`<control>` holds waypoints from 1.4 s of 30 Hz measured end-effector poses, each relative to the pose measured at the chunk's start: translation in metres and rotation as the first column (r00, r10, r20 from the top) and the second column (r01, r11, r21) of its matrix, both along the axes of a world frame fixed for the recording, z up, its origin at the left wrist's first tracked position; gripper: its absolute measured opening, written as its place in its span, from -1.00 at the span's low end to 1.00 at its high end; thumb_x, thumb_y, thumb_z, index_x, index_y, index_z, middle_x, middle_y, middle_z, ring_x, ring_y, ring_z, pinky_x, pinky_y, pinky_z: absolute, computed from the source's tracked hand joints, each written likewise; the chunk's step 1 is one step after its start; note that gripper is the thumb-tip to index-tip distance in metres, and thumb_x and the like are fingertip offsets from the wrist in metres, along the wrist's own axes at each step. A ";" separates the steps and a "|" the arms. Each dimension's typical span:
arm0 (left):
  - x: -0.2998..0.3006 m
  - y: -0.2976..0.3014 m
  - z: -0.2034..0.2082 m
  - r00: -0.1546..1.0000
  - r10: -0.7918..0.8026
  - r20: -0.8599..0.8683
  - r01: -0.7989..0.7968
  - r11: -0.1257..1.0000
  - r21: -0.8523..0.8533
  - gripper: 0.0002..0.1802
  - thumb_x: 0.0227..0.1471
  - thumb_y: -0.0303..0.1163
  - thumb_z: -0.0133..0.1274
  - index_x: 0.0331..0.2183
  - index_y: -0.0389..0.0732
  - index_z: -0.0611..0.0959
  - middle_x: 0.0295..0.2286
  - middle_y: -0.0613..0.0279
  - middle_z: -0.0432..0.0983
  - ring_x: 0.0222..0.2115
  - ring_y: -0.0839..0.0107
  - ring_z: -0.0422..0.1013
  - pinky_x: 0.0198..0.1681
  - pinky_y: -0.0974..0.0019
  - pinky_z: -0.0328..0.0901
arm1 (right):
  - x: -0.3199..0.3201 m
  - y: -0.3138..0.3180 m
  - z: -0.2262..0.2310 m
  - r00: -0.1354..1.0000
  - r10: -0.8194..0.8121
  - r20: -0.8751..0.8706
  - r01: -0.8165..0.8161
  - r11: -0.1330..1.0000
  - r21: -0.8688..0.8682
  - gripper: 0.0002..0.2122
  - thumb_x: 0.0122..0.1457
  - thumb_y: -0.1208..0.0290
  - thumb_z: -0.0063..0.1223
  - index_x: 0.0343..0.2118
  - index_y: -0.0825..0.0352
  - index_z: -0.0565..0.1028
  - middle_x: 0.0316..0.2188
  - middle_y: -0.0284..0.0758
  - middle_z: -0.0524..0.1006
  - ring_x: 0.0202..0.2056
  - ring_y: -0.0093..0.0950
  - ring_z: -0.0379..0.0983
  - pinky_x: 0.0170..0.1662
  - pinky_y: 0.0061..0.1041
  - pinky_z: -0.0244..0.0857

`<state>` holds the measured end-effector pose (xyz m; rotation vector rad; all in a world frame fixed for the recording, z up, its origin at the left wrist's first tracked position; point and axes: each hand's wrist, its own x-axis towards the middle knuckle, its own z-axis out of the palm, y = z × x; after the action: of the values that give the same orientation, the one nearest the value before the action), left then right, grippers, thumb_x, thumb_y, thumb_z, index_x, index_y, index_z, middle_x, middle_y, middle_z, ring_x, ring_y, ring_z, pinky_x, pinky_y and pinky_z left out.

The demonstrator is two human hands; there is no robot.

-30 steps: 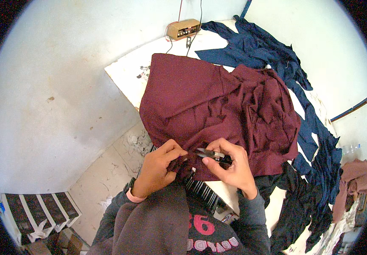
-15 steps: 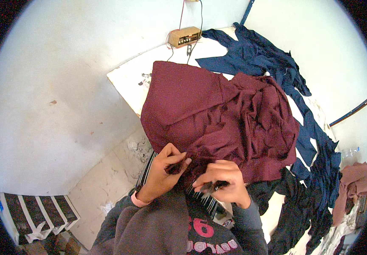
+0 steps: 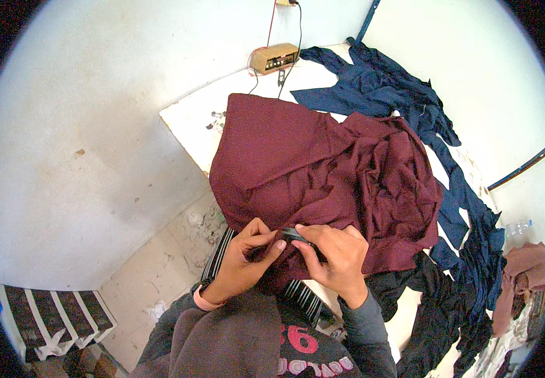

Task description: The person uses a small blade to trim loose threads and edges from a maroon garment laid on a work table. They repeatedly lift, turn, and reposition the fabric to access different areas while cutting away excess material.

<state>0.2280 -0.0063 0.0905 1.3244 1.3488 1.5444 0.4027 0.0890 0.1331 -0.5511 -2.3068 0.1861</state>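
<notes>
Swinging upward since earlier, the right hand [image 3: 340,255] is clasping thread snips [image 3: 294,234] beside the left hand [image 3: 242,259], which is pinching maroon fabric [image 3: 272,145] spreading beyond both grips; trimming is seemingly proceeding, calling for steady tension.

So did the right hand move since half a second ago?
Yes, the right hand moved forward, away from the body, nearer the tan box.

The crumpled maroon cloth [image 3: 272,145] lay on the white flat table [image 3: 190,123], left of the ragged navy cloth [image 3: 373,82]; the tan oblong box [image 3: 275,58] stood behind.
</notes>
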 end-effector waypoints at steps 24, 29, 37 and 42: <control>-0.002 -0.001 -0.017 0.904 0.190 -0.383 -0.154 0.980 0.124 -0.61 -0.09 -0.62 0.29 -0.12 -0.29 0.70 -0.32 0.07 0.43 -0.35 0.18 0.48 -0.30 0.29 0.36 | -0.012 -0.011 -0.015 0.995 -0.041 -0.094 0.023 0.983 -0.180 -0.75 0.04 0.41 0.36 -0.19 0.21 0.63 -0.41 -0.42 0.67 -0.53 -0.52 0.53 -0.49 -0.48 0.12; -0.003 -0.005 -0.017 0.861 0.218 -0.459 -0.178 0.975 0.130 -0.56 -0.15 -0.61 0.28 -0.11 -0.28 0.70 -0.31 0.08 0.44 -0.35 0.16 0.49 -0.30 0.26 0.38 | -0.018 -0.020 -0.022 0.990 -0.137 -0.031 0.138 0.989 0.052 -0.75 0.04 0.39 0.36 -0.18 0.22 0.63 -0.38 -0.44 0.67 -0.53 -0.57 0.52 -0.49 -0.51 0.12; -0.001 -0.008 -0.015 0.826 0.217 -0.520 -0.169 0.976 0.138 -0.48 -0.26 -0.62 0.27 -0.11 -0.24 0.70 -0.27 0.10 0.46 -0.33 0.12 0.51 -0.33 0.21 0.40 | -0.015 -0.025 -0.028 0.981 -0.193 0.002 0.188 0.958 0.217 -0.67 0.03 0.35 0.37 -0.11 0.23 0.63 -0.41 -0.48 0.62 -0.58 -0.59 0.42 -0.49 -0.51 0.09; -0.004 -0.009 -0.014 0.781 0.229 -0.581 -0.167 0.973 0.159 -0.42 -0.33 -0.59 0.30 -0.11 -0.17 0.71 -0.25 0.13 0.48 -0.36 0.14 0.52 -0.35 0.22 0.41 | -0.013 -0.023 -0.025 0.976 -0.135 -0.174 0.127 0.990 -0.054 -0.61 -0.01 0.35 0.38 -0.06 0.24 0.63 -0.45 -0.46 0.59 -0.61 -0.54 0.35 -0.51 -0.48 0.09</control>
<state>0.2236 -0.0157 0.0762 1.8891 1.8648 1.3875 0.3895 0.0662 0.1086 -0.6784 -2.0908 0.2123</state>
